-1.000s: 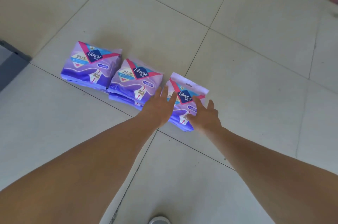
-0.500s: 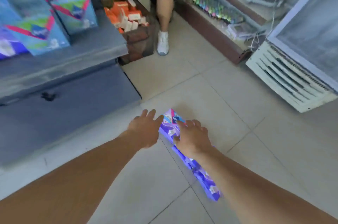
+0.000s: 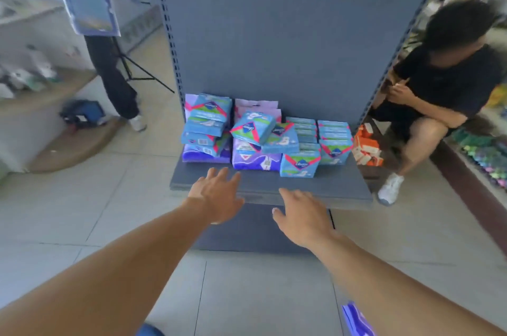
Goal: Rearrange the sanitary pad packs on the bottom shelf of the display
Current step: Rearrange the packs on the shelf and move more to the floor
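Observation:
Blue and purple sanitary pad packs sit in untidy piles on the grey bottom shelf (image 3: 340,190) of the display: a blue stack (image 3: 207,121) at left, a tilted blue pack (image 3: 253,127) on a purple pack (image 3: 255,160) in the middle, neater blue stacks (image 3: 333,141) at right. My left hand (image 3: 216,198) hovers above the shelf's front edge with fingers spread, holding nothing. My right hand (image 3: 300,216) is beside it, fingers relaxed, also empty. A purple pack (image 3: 356,320) lies on the floor under my right forearm.
A person in black (image 3: 439,94) crouches right of the display beside orange boxes (image 3: 366,147). Another person (image 3: 115,72) stands at left near a tripod (image 3: 142,72). A blue bag (image 3: 82,113) sits on a low platform. Tiled floor surrounds the display.
The view swung up from the purple packs on the floor to the display. Both hands left the pack they were touching and now reach toward the bottom shelf, empty.

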{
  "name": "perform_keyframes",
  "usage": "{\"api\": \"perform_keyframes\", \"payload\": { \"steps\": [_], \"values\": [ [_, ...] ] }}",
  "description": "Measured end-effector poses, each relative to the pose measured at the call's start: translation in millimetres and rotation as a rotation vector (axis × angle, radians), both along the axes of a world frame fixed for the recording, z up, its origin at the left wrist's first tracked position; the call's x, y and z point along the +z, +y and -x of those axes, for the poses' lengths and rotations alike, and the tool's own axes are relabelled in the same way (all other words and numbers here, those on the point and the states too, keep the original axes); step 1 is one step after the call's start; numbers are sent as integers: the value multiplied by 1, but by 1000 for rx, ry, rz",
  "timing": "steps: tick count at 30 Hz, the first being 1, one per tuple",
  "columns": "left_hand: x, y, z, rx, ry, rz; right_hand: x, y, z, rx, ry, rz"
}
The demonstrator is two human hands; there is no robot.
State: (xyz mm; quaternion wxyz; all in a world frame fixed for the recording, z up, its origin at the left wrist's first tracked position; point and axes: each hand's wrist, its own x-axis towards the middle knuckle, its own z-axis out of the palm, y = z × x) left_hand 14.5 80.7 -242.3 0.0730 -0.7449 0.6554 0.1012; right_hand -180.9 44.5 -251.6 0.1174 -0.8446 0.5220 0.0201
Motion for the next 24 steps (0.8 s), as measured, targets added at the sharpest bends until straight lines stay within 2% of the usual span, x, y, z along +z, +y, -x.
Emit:
{"api": "perform_keyframes", "payload": {
  "steps": [5,11,19,24],
  "values": [
    [-3,14,-68,78,12,20,4,-2,-74,75,26,7],
    [-20,8,-117,100,47,10,-8,-18,-128,62,5,-34],
    [-41,-41,-133,95,112,31,-30,-72,-134,-239,-149,-101],
    [-50,-113,-99,181,338,159,-38,-143,-102,-547,-201,29]
  ]
}}
